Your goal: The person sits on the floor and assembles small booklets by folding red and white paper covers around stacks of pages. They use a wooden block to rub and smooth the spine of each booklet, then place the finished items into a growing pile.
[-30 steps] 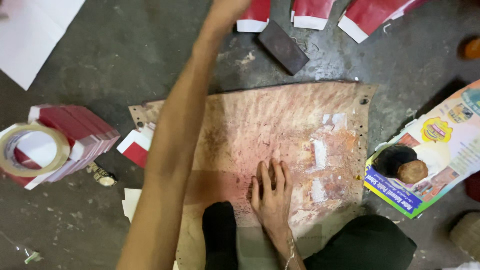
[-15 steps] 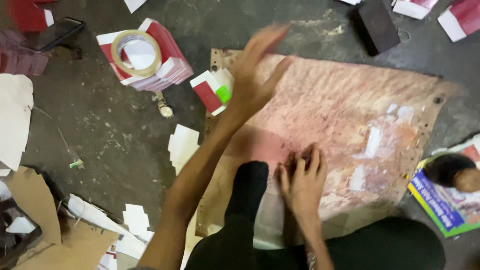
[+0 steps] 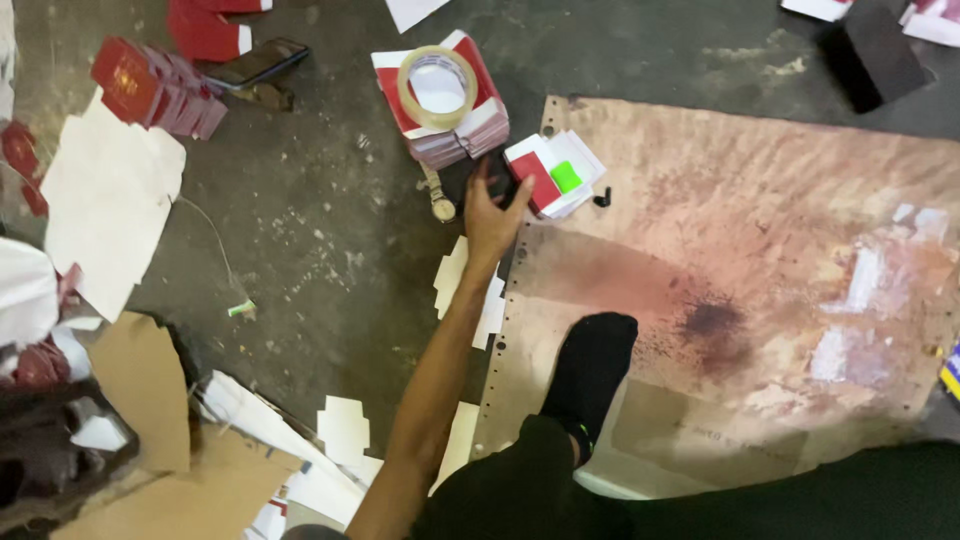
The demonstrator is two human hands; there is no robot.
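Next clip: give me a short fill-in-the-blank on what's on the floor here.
1. The roll of clear tape lies on a stack of red and white ____.
2. The left hand reaches toward a small pile topped by a ____ tab.
3. The foot in a black ____ rests on the stained board.

Missing: cards; green; sock

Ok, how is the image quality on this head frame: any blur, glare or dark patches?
Head view: mostly sharp, with the tape roll and red-and-white card stack crisp; the left hand reaching by the small cards is only slightly soft; light is even and dim, with no hard glare; the bottom edge falls into dark clothing, and the left margin looks smeared.
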